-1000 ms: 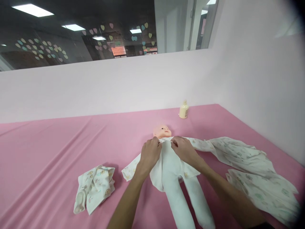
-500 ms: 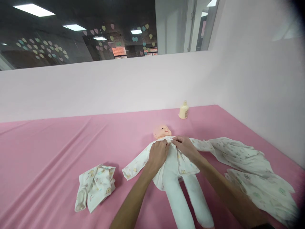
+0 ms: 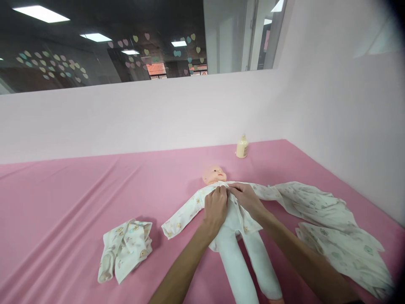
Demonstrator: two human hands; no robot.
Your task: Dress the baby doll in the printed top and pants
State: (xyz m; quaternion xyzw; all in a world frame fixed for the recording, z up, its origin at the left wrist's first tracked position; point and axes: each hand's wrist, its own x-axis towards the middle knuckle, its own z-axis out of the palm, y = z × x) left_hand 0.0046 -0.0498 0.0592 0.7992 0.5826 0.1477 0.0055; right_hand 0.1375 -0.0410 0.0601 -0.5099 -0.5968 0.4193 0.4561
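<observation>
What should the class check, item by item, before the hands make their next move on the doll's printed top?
1. Doll lies face up on the pink sheet: ok.
2. Left hand on the printed top at the chest: ok.
3. Right hand meets it below the neck: ok.
4. Front edges fastened: cannot tell, the fingers hide them.
5. Folded garment lies apart from the doll: ok.
6. Bottle upright, out of the way: ok.
</observation>
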